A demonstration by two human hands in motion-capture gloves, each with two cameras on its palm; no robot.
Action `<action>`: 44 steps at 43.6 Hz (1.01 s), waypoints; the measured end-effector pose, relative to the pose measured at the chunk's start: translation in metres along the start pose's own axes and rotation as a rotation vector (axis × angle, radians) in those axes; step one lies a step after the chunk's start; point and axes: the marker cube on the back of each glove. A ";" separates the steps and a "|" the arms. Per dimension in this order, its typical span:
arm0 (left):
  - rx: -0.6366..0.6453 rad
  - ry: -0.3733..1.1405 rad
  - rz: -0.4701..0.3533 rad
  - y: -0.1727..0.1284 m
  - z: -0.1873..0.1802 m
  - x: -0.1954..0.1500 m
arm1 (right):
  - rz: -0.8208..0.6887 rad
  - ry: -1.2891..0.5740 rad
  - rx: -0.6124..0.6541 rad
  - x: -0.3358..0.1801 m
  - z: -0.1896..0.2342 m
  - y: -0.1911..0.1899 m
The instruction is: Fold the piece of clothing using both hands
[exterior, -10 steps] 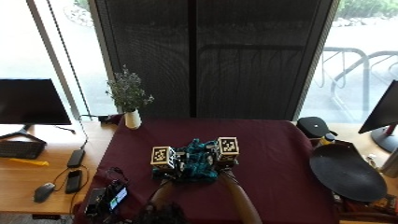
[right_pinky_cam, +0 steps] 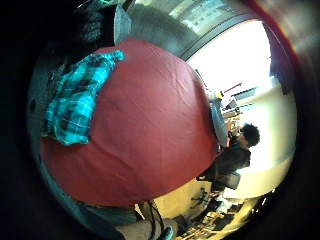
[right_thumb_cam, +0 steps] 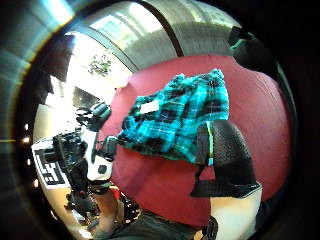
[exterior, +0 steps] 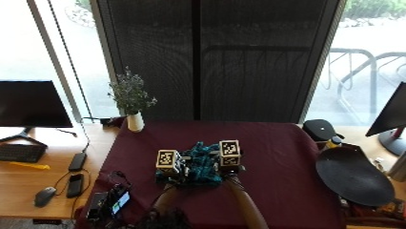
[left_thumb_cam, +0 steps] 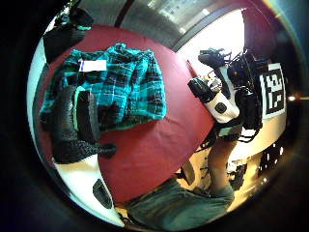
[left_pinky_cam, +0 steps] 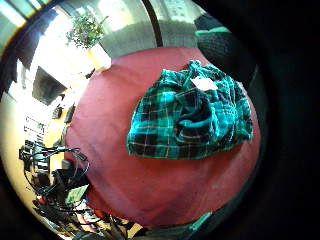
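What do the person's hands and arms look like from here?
Both hands wear black gloves: the left hand, the right hand. The palm views show textured black fingers and a white cuff piece at the wrist. The forearms are bare, without sleeves.

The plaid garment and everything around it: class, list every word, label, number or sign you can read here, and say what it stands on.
No text can be read anywhere.
White label on the teal plaid garment: too blurred to read.
Small lit screen at the table's near edge: too small to read.
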 end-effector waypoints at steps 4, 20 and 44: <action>-0.086 0.068 0.015 0.013 0.007 0.014 | -0.001 0.008 -0.025 0.003 0.005 0.009; -0.107 0.078 0.032 0.023 0.004 0.025 | -0.001 -0.088 -0.026 0.006 0.015 0.032; -0.106 0.091 0.038 0.028 0.005 0.029 | 0.001 -0.107 0.064 0.006 0.007 0.041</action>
